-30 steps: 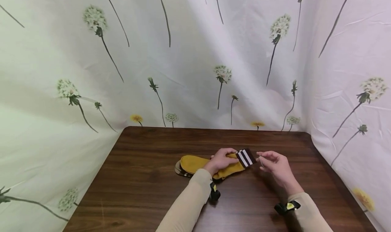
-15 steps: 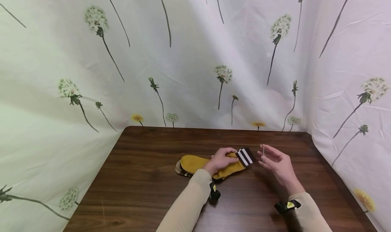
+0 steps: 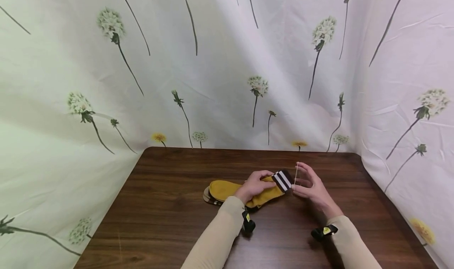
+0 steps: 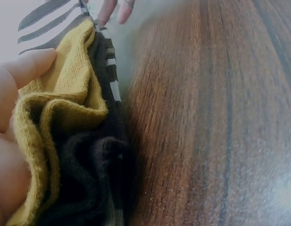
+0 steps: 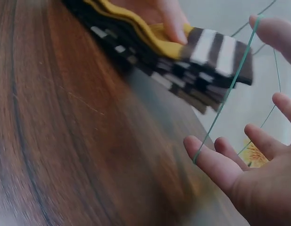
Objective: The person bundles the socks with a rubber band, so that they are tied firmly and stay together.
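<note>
My left hand (image 3: 256,187) grips a stack of socks around its middle, thumb on top. Uppermost lies a mustard-yellow sock (image 3: 223,189) with a dark, white-striped cuff (image 3: 282,181). Beneath it, a tan-and-dark patterned sock (image 3: 207,195) peeks out at the toe end; in the right wrist view several layered cuffs (image 5: 183,80) are raised off the table. My right hand (image 3: 312,190) is spread beside the cuff end, with a thin green rubber band (image 5: 226,96) stretched across its thumb and fingers. The band stands just off the cuffs, apparently not around them.
The dark wood-grain table (image 3: 159,221) bears the socks. A white curtain (image 3: 220,84) printed with dandelions hangs behind it and along both sides. Black wrist straps (image 3: 248,223) sit on both sleeves.
My right hand has spread its fingers, stretching the rubber band from a narrow loop to a wide one, and has come left toward the cuffs. My left hand barely moved.
</note>
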Available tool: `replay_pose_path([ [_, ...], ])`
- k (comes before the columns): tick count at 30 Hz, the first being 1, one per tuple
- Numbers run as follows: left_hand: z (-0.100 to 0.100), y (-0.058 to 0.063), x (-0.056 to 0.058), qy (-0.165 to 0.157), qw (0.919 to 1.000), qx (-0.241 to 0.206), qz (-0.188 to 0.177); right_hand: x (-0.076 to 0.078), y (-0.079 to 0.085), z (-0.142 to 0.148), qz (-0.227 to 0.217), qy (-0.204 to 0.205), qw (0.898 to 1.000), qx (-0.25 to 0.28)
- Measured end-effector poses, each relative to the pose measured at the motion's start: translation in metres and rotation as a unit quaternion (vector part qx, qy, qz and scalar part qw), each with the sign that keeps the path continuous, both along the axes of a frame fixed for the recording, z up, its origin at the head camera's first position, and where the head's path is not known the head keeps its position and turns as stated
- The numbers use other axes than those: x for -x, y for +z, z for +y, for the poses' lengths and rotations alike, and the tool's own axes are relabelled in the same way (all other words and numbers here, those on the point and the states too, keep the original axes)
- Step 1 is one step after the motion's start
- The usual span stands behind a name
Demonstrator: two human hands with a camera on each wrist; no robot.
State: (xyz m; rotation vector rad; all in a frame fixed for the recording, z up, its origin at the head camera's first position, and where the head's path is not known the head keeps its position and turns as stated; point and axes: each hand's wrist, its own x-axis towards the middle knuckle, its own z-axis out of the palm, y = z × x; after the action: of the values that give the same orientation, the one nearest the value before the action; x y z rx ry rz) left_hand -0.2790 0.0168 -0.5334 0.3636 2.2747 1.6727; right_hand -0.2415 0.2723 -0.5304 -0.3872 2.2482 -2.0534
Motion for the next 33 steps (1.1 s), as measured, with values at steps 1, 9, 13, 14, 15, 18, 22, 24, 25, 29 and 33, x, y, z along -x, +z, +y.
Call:
replay_pose_path([
  [1, 0.000, -0.001, 0.000, 0.000, 1.0000, -0.002, -0.001, 0.001, -0.002, -0.002, -0.009, 0.007, 1.000, 0.007],
  [9, 0.000, 0.000, 0.001, 0.003, 0.9999, -0.011, -0.005, 0.012, -0.008, -0.015, -0.031, 0.050, 0.998, 0.018],
  [13, -0.001, 0.001, 0.001, 0.001, 0.9998, -0.017, -0.008, 0.018, -0.009, -0.021, -0.037, 0.069, 0.997, 0.021],
  [14, -0.001, 0.000, 0.001, 0.001, 0.9998, -0.020, -0.010, 0.019, -0.009, -0.022, -0.038, 0.074, 0.996, 0.020],
  [15, -0.001, 0.000, 0.001, -0.001, 0.9997, -0.022, -0.010, 0.020, -0.009, -0.023, -0.039, 0.079, 0.996, 0.019],
  [18, -0.001, 0.000, 0.001, -0.004, 0.9997, -0.022, -0.005, 0.023, -0.007, -0.025, -0.037, 0.090, 0.995, 0.011],
  [22, 0.000, 0.000, 0.001, -0.007, 0.9999, -0.015, 0.000, 0.028, -0.003, -0.026, -0.028, 0.100, 0.995, -0.004],
  [24, -0.001, 0.001, 0.001, -0.009, 0.9999, -0.012, 0.000, 0.031, -0.001, -0.027, -0.026, 0.105, 0.994, -0.010],
  [25, -0.001, 0.001, 0.002, -0.010, 0.9999, -0.011, 0.001, 0.032, 0.000, -0.027, -0.025, 0.108, 0.994, -0.014],
  [29, 0.000, 0.001, 0.002, -0.015, 0.9998, -0.010, 0.004, 0.036, 0.003, -0.030, -0.026, 0.123, 0.991, -0.041],
  [33, -0.001, 0.000, 0.001, -0.017, 0.9997, -0.015, 0.002, 0.036, 0.004, -0.033, -0.026, 0.134, 0.987, -0.085],
])
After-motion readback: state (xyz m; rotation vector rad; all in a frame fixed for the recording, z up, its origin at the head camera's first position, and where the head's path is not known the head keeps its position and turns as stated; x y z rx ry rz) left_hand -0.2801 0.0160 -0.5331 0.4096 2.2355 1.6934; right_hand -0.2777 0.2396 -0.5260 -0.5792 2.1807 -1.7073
